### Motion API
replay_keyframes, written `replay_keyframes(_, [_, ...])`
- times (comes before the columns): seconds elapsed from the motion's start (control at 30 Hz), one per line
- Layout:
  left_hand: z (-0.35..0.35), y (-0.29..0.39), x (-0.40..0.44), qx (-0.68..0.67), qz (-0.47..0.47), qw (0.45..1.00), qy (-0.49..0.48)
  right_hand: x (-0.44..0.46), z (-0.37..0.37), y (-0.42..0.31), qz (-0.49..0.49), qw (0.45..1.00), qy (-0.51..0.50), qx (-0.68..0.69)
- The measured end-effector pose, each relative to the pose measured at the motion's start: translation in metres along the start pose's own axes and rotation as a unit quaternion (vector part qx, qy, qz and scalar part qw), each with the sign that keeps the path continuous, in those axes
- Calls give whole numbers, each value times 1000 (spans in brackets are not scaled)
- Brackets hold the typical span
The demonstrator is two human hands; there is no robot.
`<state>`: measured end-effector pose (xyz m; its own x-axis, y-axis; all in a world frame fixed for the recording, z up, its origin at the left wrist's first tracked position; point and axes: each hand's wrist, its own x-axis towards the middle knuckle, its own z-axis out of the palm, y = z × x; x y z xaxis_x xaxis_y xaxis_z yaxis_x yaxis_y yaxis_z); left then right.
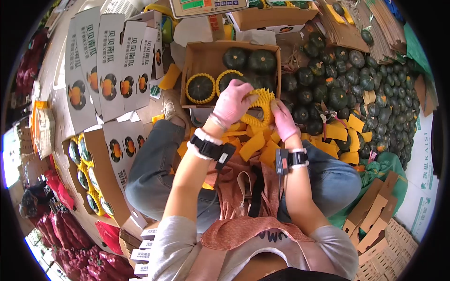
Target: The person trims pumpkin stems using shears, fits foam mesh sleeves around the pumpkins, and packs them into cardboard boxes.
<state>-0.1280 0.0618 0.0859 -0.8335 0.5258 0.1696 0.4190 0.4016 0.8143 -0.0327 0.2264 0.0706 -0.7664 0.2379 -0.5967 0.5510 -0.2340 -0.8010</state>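
Observation:
A yellow foam net sleeve point(263, 100) is stretched between my two hands, above the front of an open cardboard box point(204, 56). My left hand point(232, 104), in a pink glove, pinches the net's left side. My right hand point(285, 122), gloved alike, grips its right edge. Inside the box sit several dark green pumpkins point(200, 89). The two nearest ones wear yellow foam net rings; the second is partly hidden behind my left hand. The two at the back point(261, 61) have no net showing.
Loose yellow foam nets point(255, 145) lie in front of my lap. A large heap of pumpkins point(340, 96) spreads to the right. Flattened printed cartons point(110, 65) and a packed box point(101, 175) stand left. A scale point(211, 5) is at the top.

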Motion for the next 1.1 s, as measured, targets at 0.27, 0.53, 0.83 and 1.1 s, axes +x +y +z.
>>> replay_keyframes(0.27, [-9, -63, 11, -107, -88, 990, 4, 55, 36, 5, -158, 975, 17, -152])
replay_keyframes(0.53, [-26, -108, -1, -169, -122, 971, 116, 109, 76, 4, -443, 875, 6, -196])
replay_keyframes(0.83, [-5, -114, 4, -180, -169, 946, 209, 132, 67, -10, -341, 915, 56, -208])
replay_keyframes(1.1, [-2, -105, 17, 119, -170, 939, 275, 121, 56, -14, -228, 878, 155, -392])
